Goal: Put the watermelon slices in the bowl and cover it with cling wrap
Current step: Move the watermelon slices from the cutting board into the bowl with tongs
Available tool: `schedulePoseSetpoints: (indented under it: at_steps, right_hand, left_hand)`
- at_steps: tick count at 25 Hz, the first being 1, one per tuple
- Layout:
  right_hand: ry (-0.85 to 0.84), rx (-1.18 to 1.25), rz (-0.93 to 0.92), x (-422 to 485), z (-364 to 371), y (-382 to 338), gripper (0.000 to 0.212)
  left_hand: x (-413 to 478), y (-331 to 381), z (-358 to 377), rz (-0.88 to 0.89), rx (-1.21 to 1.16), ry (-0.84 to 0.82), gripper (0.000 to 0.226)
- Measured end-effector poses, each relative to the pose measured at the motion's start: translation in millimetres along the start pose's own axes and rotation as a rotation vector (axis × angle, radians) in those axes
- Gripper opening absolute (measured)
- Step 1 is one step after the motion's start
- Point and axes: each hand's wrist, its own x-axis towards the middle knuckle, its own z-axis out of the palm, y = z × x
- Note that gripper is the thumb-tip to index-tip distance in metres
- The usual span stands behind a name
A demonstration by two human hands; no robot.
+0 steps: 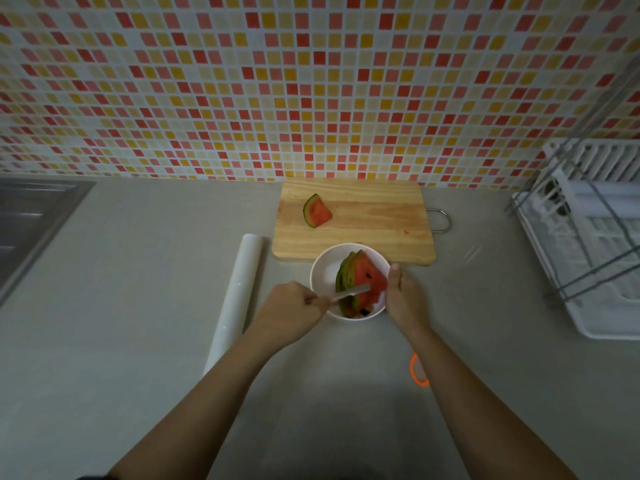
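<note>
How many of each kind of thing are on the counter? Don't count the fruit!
White bowl: 1
Wooden cutting board: 1
Cling wrap roll: 1
Knife: 1
Dish rack: 1
Orange ring: 1
Total: 6

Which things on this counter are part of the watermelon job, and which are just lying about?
Part of the job: white bowl, slices in it, last slice on the cutting board, cling wrap roll, knife in the left hand.

Lying about: dish rack, sink, orange ring.
</note>
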Motion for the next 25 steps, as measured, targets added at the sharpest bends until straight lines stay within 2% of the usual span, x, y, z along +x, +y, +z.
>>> schedulePoseSetpoints:
  at_steps: [2,5,9,12,16,25]
  right_hand:
    - [0.003,0.010,-0.002,0.7,0.2,0.2,0.055]
    - [-0.003,0.002,0.001,0.9,0.6,-0.9,0.056]
    - [-0.005,0.017,0.006,1.2,0.2,0.1,0.050]
    - [-0.006,-0.007,0.002,2.6,0.0,2.0,0.049]
    - [-0.021,-0.041,0.006,5.8,0.5,4.6,0.049]
    - [-0.009,-0.030,0.002,5.7,1.3,5.6,0.052]
  left_hand:
    - [-1.4,7.8,-8.8,0.038,0.148,0.004,0.058]
    - [-1.1,6.3,-28.7,0.033,0.194,0.056,0.055]
    - [39.9,-8.1,-41.9,0.000,0.082,0.274,0.042]
    - [88.6,-25.2,-26.8,-0.123,-0.031,0.390,0.042]
    - [134.8,-40.7,-10.0,-0.228,-0.146,0.424,0.035]
    - [141.2,-39.7,-8.6,-0.179,-0.276,0.557,0.022]
